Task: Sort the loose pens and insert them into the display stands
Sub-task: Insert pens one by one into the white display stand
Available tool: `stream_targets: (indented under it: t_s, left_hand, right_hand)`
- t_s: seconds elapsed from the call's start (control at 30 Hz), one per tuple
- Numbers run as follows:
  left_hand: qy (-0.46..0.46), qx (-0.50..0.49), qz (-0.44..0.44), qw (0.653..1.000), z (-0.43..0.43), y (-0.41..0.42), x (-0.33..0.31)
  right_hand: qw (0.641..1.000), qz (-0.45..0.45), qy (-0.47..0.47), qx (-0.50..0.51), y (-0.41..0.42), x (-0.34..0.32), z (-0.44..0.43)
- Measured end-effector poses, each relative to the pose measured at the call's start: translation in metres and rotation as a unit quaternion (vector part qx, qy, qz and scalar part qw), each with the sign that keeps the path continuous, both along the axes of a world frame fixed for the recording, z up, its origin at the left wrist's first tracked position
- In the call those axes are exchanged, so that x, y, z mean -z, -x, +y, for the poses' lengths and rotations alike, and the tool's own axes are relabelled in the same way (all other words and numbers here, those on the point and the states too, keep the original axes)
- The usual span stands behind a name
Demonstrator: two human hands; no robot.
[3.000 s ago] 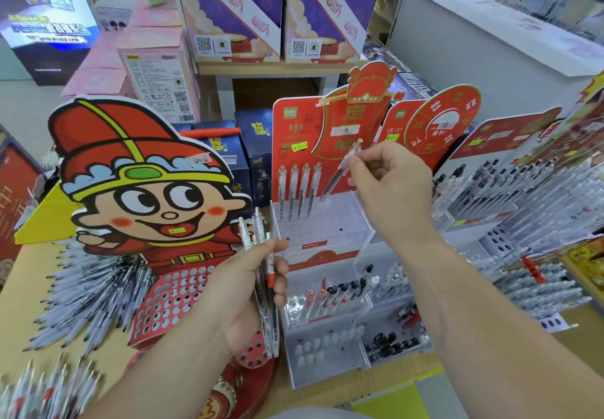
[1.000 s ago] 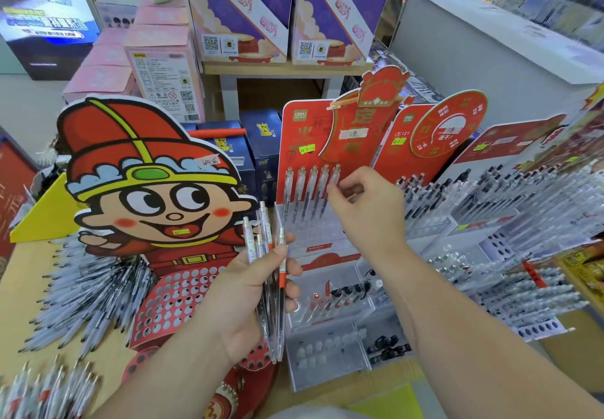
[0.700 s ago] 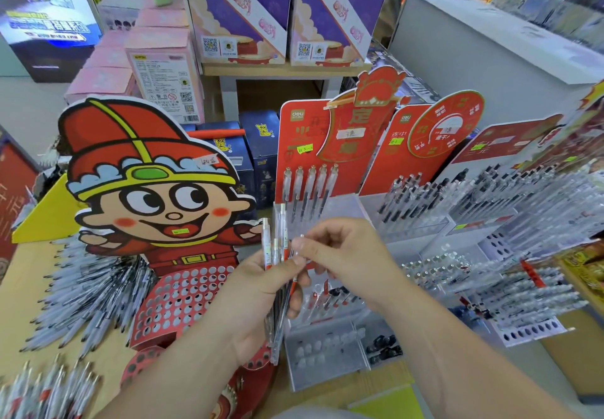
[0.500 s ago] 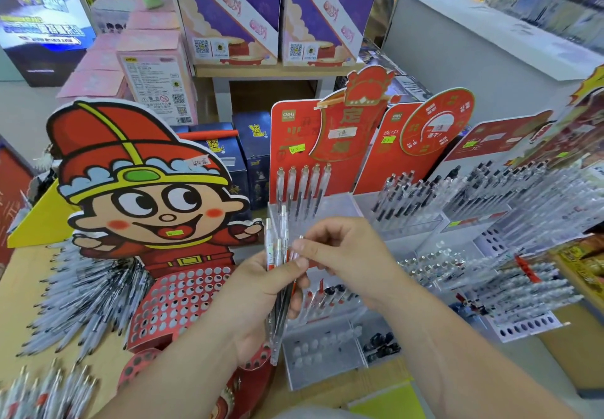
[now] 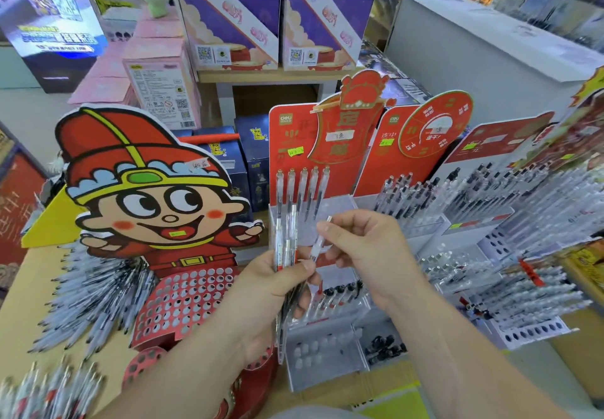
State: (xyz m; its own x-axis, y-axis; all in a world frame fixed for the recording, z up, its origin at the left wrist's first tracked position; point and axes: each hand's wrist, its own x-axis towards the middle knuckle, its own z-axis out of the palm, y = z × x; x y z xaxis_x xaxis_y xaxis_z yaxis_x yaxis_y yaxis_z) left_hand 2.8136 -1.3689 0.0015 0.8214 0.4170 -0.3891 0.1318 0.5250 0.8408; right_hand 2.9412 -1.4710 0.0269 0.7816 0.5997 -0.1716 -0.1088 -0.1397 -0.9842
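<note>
The left hand [image 5: 268, 294] grips a bundle [image 5: 283, 238] of clear pens, thumb across the front and fingers curled behind, the pens standing nearly upright. The right hand [image 5: 369, 248] pinches a single pen [image 5: 319, 240] between thumb and fingers. That pen tilts, its lower end touching the bundle near the left thumb.

Both hands hang in front of a tiered clear stand [image 5: 340, 204] with a red back card [image 5: 287, 144]. Five pens [image 5: 302, 186] stand in a row on the top tier. The bundle covers the lower part of the leftmost ones, and the hands hide much of the tier's front. Below the hands, a lower tier holds black and red capped pens [image 5: 340, 291], partly blocked by the left fingers. The bottom tiers hold small white [image 5: 310, 350] and black pieces [image 5: 382, 346].

Just left of the stand is a cartoon cutout [image 5: 147, 196] over a red perforated base [image 5: 186, 304], with pens [image 5: 91, 291] fanned out beside it on the counter [image 5: 13, 304]. More loose pens [image 5: 49, 386] lie at the lower left. To the right, a second stand with a round red disc [image 5: 436, 126] is crowded with pens [image 5: 405, 196], and further full stands [image 5: 539, 209] run on past it. Behind are blue boxes [image 5: 225, 153], a pink box [image 5: 160, 81], purple boxes [image 5: 228, 9] and a white cabinet [image 5: 474, 58].
</note>
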Motion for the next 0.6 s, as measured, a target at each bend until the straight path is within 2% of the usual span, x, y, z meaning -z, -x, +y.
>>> stream_targets:
  t_s: [0.17,0.27,0.43,0.5,0.6]
  left_hand:
    - [0.004,-0.025,0.032,0.999,-0.001,-0.002,0.001]
    - [-0.003,-0.042,0.047,0.998,0.0,-0.001,0.005]
    - [0.011,-0.054,0.039,0.998,0.004,0.0,0.01]
    - [0.016,-0.057,0.036,0.998,0.005,0.0,0.011]
    - [0.017,-0.058,0.033,0.998,0.007,0.001,0.012]
  right_hand:
    - [0.999,-0.028,0.023,-0.03,-0.008,-0.009,-0.007]
    - [0.998,-0.067,0.003,-0.009,-0.017,-0.025,-0.013]
    - [0.965,-0.241,-0.008,0.105,-0.042,-0.052,-0.017]
    - [0.941,-0.315,0.021,0.125,-0.05,-0.052,-0.013]
    - [0.918,-0.371,0.045,0.131,-0.054,-0.044,0.0]
